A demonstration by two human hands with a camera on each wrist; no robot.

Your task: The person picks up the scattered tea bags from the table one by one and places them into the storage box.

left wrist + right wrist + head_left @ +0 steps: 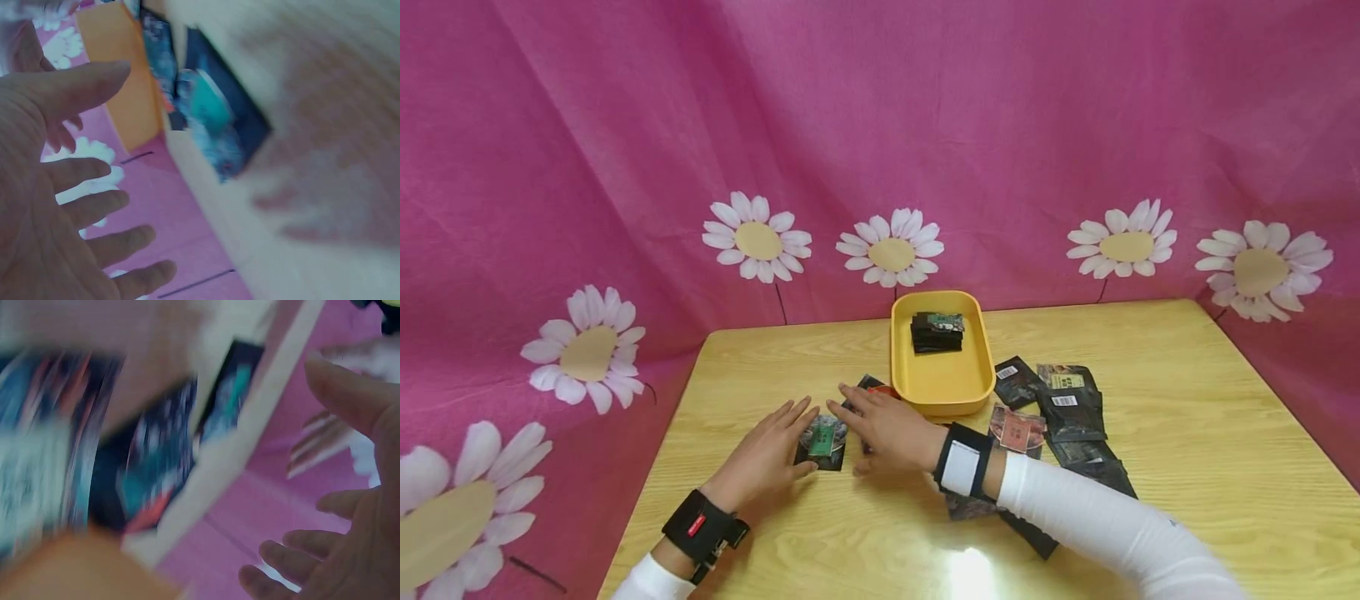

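My left hand (763, 457) hovers over the table just left of a small dark packet with a green label (822, 440). Its fingers are spread and hold nothing, as the left wrist view shows. The right hand (895, 432) is above another dark packet with red on it (871, 382), which it partly hides in the head view. In the right wrist view its fingers (300, 547) are extended, with nothing between them. Two packets lie side by side there, the farther one green-labelled (230, 394), the nearer blurred one (156, 456) with green and red patches.
A yellow tray (942, 406) stands just beyond the right hand, with a stack of black packets (937, 335) inside. Several more packets (1073, 419) lie overlapping right of it, near a red-labelled packet (1017, 431). The right forearm crosses over some. A pink flowered cloth (1000, 150) hangs behind the table.
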